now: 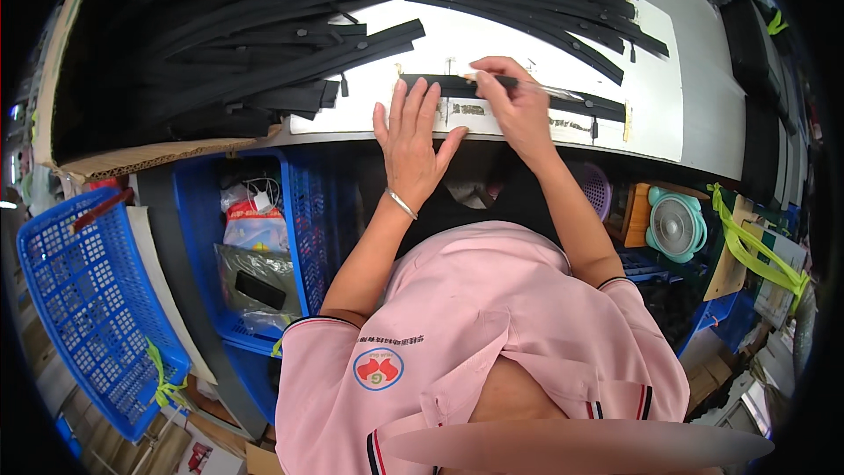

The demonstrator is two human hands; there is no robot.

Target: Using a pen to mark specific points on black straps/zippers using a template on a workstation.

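A flat black strip (453, 86), which looks like a zipper, lies across the white board (655, 79) on the bench. My left hand (411, 127) rests on the strip's left end, fingers stretched out and thumb apart. In my right hand (520, 110) is a slim pen (554, 91), pinched between thumb and fingers. Its light tip is over the strip, slightly right of my left fingertips; whether it touches cannot be made out. Marks and small pieces of tape show on the board around the strip.
Many black strips (281, 40) fill a cardboard box at the left, and more strips (527, 0) lie along the far side. Below the bench are a blue crate (303, 237) with bags, a blue basket (83, 273) and a small teal fan (677, 224).
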